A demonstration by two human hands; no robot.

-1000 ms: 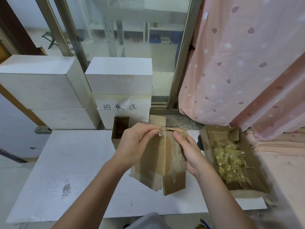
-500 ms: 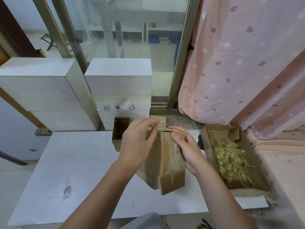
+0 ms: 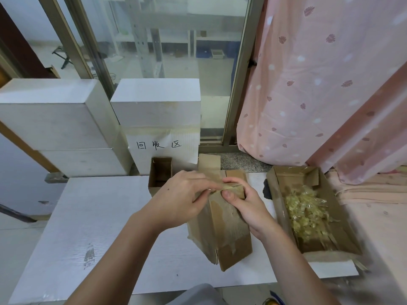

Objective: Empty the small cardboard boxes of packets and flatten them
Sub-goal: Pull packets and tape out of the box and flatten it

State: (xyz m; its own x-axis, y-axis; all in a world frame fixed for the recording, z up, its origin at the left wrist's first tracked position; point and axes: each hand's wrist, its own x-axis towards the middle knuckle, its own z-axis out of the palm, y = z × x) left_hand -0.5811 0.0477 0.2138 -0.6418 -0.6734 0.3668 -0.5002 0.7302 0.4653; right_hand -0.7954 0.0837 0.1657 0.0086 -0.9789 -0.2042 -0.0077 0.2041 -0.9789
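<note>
- The small cardboard box [image 3: 222, 230] sits at the middle of the white table [image 3: 105, 219], partly collapsed, its bottom flaps open toward 6 o'clock.
- The left hand [image 3: 180, 201] pinches the box's top edge with curled fingers; the right hand [image 3: 242, 203] grips that same edge from the 3 o'clock side, thumb pressed on the cardboard.
- At 3 o'clock, just beside the right wrist, an open tray box [image 3: 277, 208] holds a heap of clear packets [image 3: 308, 212].
- At 12 o'clock another open small box [image 3: 160, 175] stands behind the hands, touching a white block with a handwritten paper label [image 3: 163, 146].
- A larger white block [image 3: 57, 126] stands at 10 o'clock; a pink curtain [image 3: 319, 84] hangs at 2 o'clock.
- Bare tabletop stretches toward 8 and 9 o'clock; the table's near edge runs at 6 o'clock.
</note>
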